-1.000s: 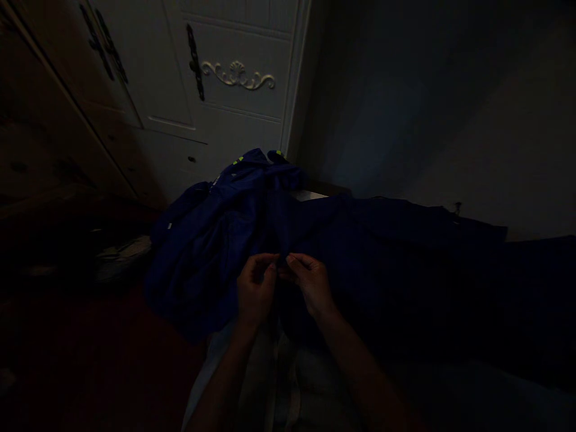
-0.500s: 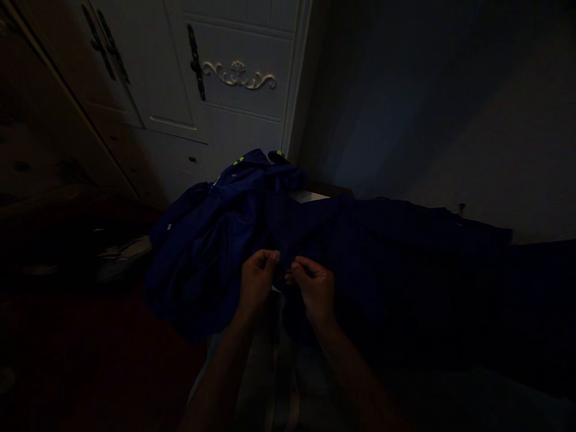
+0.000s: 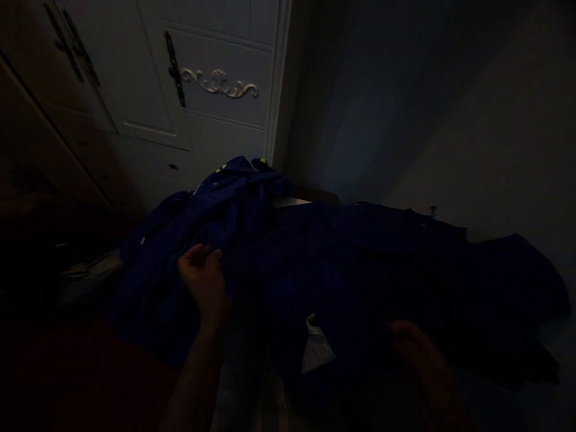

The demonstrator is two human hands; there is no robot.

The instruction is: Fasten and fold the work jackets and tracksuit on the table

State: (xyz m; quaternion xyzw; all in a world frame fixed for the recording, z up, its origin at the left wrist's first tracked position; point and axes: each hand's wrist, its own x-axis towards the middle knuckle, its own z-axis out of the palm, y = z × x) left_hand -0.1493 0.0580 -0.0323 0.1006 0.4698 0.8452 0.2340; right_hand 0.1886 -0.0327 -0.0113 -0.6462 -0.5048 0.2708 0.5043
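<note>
Well apart, two hands (image 3: 206,281) touch blue cloth (image 3: 231,213).

Dark blue cloth (image 3: 306,252), rumpled at left; spread flatter toward right

Deep blue cloth (image 3: 310,258); yellow-green patches (image 3: 263,161); pale cupboard (image 3: 153,102)

Text, brands, numbers: none legible | white patch (image 3: 143,240) on blue cloth (image 3: 310,234): unreadable
</note>
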